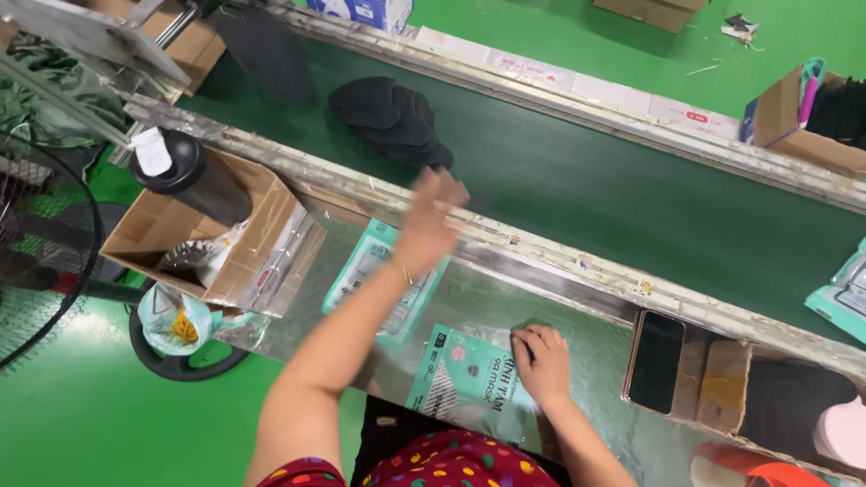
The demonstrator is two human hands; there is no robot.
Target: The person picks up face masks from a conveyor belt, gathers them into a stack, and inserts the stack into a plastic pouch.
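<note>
My left hand (427, 225) is raised over the inner edge of the green conveyor belt (559, 180), fingers spread and blurred, holding nothing. It hangs just short of a pile of black masks (388, 119) lying on the belt. My right hand (541, 359) presses flat on a teal and white mask pouch (469, 379) on the shiny metal work shelf (595, 343). A second teal pouch (374, 261) lies on the shelf under my left forearm.
A cardboard box (216, 243) with a black bottle (194, 176) stands at the left. A black phone (656, 361) rests in a box at the right. More teal pouches (843, 293) sit at the belt's right edge, and a fan guard (36, 243) is far left.
</note>
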